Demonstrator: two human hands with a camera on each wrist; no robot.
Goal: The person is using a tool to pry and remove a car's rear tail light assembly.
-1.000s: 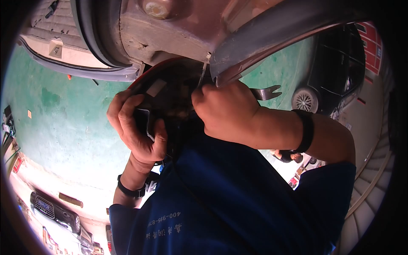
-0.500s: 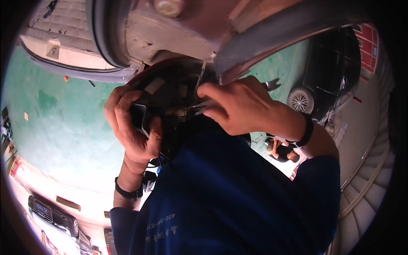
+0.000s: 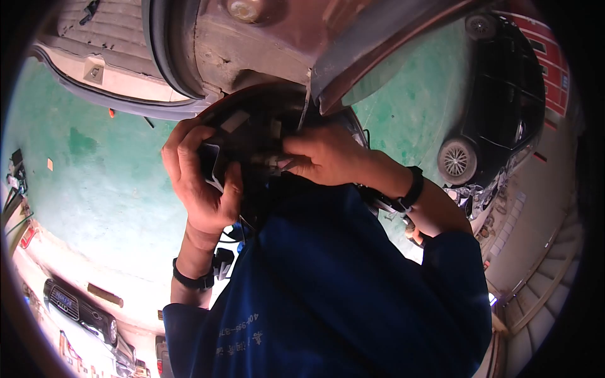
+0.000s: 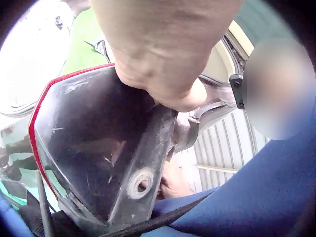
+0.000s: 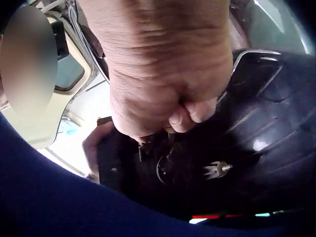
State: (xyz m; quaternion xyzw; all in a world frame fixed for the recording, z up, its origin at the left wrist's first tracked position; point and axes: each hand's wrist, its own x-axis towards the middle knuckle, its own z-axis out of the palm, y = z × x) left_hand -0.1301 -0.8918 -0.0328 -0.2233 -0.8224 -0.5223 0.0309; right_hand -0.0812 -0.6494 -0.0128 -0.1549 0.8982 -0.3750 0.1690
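A dark, glossy housing with a red rim (image 4: 79,133) is held against the body; in the head view its underside (image 3: 252,126) faces up. My left hand (image 3: 201,176) grips the housing's edge, fingers over one side and thumb on the other. A round hole shows in its flange (image 4: 121,202) in the left wrist view. At the back of the housing, my right hand (image 3: 331,154) has curled fingers around a thin metal tool (image 3: 287,162), mostly hidden by the hand. The right wrist view shows this hand (image 5: 168,74) low over the dark back, near a metal stud (image 5: 224,168).
Car bodywork (image 3: 265,38) with a dark curved edge hangs just above the hands. A black car (image 3: 504,94) stands at the right on the green floor (image 3: 82,151). Another car (image 3: 82,315) is at the lower left.
My right hand has come down from the bodywork edge and moved in over the back of the housing. The tool's forked end has gone out of sight. My left hand keeps its grip.
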